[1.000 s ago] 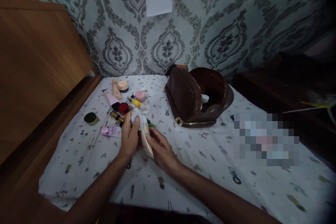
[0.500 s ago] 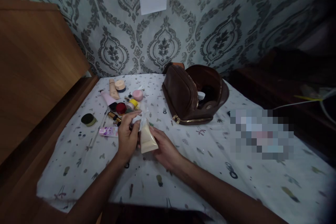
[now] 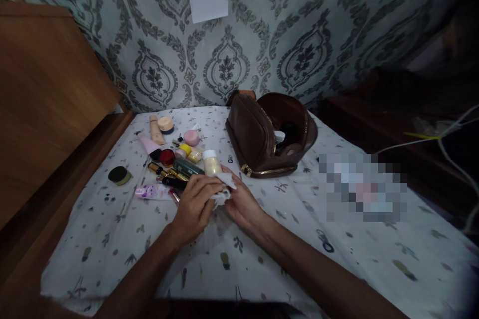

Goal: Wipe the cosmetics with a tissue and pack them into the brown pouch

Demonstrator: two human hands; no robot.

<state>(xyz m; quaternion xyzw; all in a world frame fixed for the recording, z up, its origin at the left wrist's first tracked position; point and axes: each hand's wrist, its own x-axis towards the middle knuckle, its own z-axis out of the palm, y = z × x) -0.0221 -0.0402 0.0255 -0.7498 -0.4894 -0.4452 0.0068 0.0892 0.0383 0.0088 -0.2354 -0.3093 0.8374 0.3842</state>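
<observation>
A cream-coloured squeeze tube (image 3: pixel 212 165) with a white cap points cap-up and away from me. My right hand (image 3: pixel 241 202) is closed round its lower part from the right. With bent fingers my left hand (image 3: pixel 196 202) presses a crumpled white wipe (image 3: pixel 226 179) against the tube's lower end, which is hidden behind cloth and fingers. Just beyond the left hand lie a dark green bottle (image 3: pixel 188 167), a black tube (image 3: pixel 174 183) and a purple-and-white printed tube (image 3: pixel 149 192).
An open brown toiletry bag (image 3: pixel 249 134) stands at the back, a white-capped item inside. Several jars and tubes lie at left, among them a red-lidded jar (image 3: pixel 166 158), a pink jar (image 3: pixel 191 137) and a dark green jar (image 3: pixel 119 175). A blurred-out patch (image 3: pixel 362 189) covers something at right.
The tube has been turned end for end, so its white cap now points away from me. The wipe has moved from the cap end to the lower end.
</observation>
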